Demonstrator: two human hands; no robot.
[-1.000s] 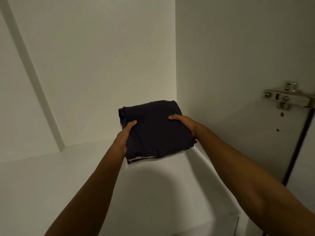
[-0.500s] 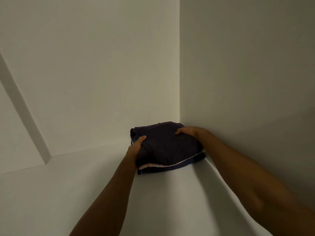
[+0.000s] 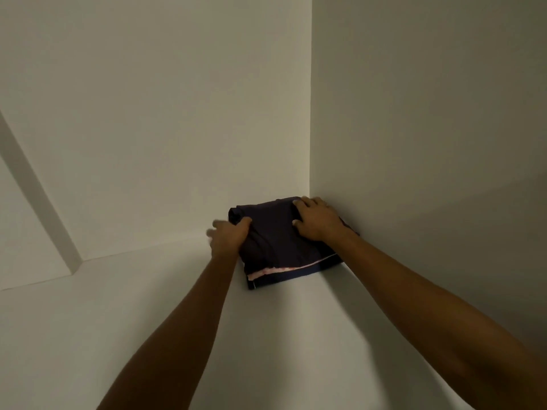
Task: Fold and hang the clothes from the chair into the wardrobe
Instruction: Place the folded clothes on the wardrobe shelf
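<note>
A folded stack of dark navy clothes (image 3: 275,244), with a pink layer showing at its front edge, lies on the white wardrobe shelf (image 3: 148,306) in the back right corner. My right hand (image 3: 318,220) rests flat on top of the stack with its fingers spread. At the stack's left edge is my left hand (image 3: 229,235), thumb touching the cloth and fingers spread out to the side, slightly blurred.
The wardrobe's white back wall (image 3: 162,113) and right side wall (image 3: 429,113) meet just behind the stack. A vertical white divider (image 3: 38,202) stands at the far left of the shelf.
The stack went from being carried in both hands to lying in the shelf's corner. My left hand has loosened from its edge and my right hand now lies flat on top.
</note>
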